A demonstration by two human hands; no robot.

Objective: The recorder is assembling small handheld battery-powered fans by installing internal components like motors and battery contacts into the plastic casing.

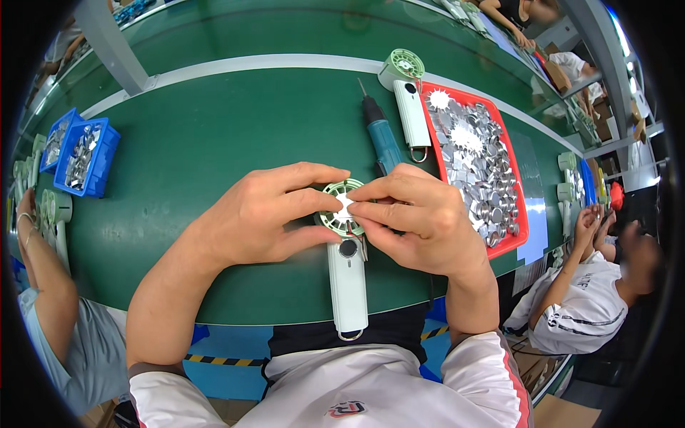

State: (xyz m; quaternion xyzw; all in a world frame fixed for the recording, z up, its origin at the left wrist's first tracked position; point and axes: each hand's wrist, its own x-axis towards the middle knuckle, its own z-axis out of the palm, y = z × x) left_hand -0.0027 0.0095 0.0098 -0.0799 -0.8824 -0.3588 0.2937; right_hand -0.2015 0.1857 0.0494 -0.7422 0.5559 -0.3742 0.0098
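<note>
Where a green worktable [214,135] bends across the view, grey frame posts [113,50] rise behind it, co-workers sit at both sides, and a blue floor [235,378] with yellow-and-black tape shows below. Two blue bins [107,160] of metal parts stand at the left, one red tray [509,246] at the right; one teal power screwdriver [385,143] lies between the hands and a second fan [412,114] beside the tray. One handheld fan is before the person's body, its ribbed, pale-green round head [330,227] between the hands, its smooth white handle [347,285] pointing toward the body and ending in a looped strap. The left hand [260,214] curves half open, thumb and fingers holding the head's rim; the right hand [428,217] has its fingertips bunched at a shiny piece [344,205] in the centre, whether gripping or only pressing I cannot tell. Countless glossy metal pieces [492,178], many disc-like, fill the tray.
</note>
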